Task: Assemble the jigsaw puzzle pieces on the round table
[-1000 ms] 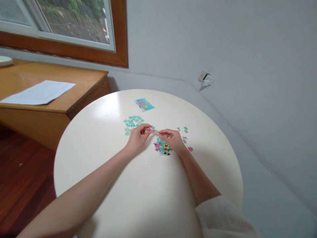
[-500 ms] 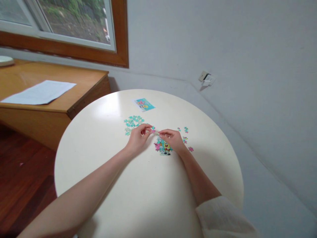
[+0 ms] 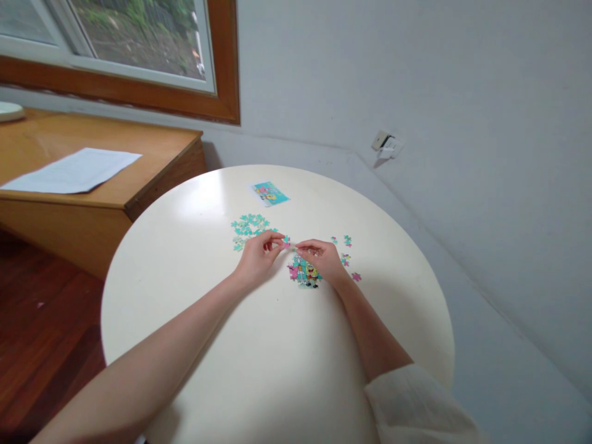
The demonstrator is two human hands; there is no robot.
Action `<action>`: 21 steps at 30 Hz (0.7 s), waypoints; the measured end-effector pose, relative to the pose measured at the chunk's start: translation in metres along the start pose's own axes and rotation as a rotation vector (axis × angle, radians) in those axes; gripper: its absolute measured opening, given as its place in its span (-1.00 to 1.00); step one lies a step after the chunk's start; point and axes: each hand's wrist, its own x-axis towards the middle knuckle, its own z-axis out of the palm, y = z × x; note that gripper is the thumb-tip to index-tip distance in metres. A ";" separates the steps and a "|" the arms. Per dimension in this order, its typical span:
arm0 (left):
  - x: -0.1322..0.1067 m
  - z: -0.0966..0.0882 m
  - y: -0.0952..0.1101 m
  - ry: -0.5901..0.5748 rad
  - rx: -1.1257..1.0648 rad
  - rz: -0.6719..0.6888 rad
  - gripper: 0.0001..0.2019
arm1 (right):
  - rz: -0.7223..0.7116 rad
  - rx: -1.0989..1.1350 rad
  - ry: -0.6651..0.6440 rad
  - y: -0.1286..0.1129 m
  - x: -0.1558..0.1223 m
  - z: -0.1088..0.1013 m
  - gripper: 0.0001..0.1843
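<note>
My left hand (image 3: 260,256) pinches a small pink and teal jigsaw piece (image 3: 287,241) between thumb and fingertips, raised above the table. Facing it, my right hand (image 3: 322,258) has thumb and forefinger pressed together at a tiny pale bit, too small to make out. Below my right hand lies a partly joined jigsaw picture (image 3: 304,272) with a pink figure and a yellow square figure; my fingers cover its upper right part. A heap of loose teal pieces (image 3: 250,224) lies just beyond my left hand.
Several loose pieces (image 3: 347,240) lie to the right of my right hand, a pink one (image 3: 356,277) nearest. A printed picture card (image 3: 271,193) rests toward the back of the round white table (image 3: 185,296). A wooden desk (image 3: 171,148) with paper (image 3: 76,171) stands left.
Almost nothing differs: both hands keep their pinch in the same place, and the view has shifted very slightly.
</note>
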 end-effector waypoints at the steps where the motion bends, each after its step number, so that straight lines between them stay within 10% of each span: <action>1: 0.000 0.000 0.000 -0.002 0.003 -0.002 -0.82 | 0.001 -0.001 0.000 0.000 0.000 0.000 -0.78; 21: -0.001 0.000 0.001 -0.055 0.036 -0.046 -0.84 | -0.004 -0.019 -0.020 0.000 0.000 0.000 -0.77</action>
